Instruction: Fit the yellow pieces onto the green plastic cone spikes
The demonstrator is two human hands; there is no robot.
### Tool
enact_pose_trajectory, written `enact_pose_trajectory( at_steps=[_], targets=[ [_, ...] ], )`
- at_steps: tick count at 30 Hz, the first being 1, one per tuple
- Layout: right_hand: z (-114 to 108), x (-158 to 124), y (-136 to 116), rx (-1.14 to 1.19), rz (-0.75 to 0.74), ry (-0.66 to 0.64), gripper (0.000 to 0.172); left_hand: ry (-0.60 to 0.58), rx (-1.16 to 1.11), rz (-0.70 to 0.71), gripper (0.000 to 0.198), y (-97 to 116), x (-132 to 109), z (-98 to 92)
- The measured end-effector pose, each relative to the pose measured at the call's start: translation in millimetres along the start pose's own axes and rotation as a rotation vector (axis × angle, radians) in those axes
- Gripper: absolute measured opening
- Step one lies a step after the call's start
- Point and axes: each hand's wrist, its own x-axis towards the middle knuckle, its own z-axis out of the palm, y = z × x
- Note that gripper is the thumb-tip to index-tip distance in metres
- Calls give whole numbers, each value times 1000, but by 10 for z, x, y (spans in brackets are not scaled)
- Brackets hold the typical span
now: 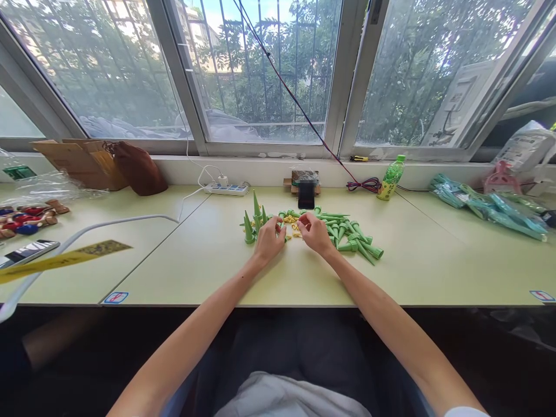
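Observation:
Both my hands rest on the pale green table [217,272] in front of me. My left hand [269,236] has its fingers curled in a pinch over small yellow pieces [290,219]; what it holds is too small to make out. My right hand [313,231] is curled the same way, close beside the left. A few green cones [253,223] stand upright just left of my left hand. Several more green cones [356,237] lie loose in a heap to the right of my right hand.
A phone [306,194] stands propped behind the pile. A white power strip [226,188], a green bottle [391,177] and a red-black cable [363,185] lie by the window sill. Teal bags [486,205] at right; a cardboard box [78,162], brown pouch [139,168] and coloured toys [26,219] at left.

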Motion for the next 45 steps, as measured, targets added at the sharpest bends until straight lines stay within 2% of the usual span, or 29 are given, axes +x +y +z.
enact_pose_trajectory(
  at_steps=[29,45],
  targets=[
    [-1,10,21,-8,-18,8,12,-103,164,-6,13,-22,-7,15],
    [5,8,45,-4,10,-25,12,-218,249,-84,26,4,-28,-11]
  ],
)
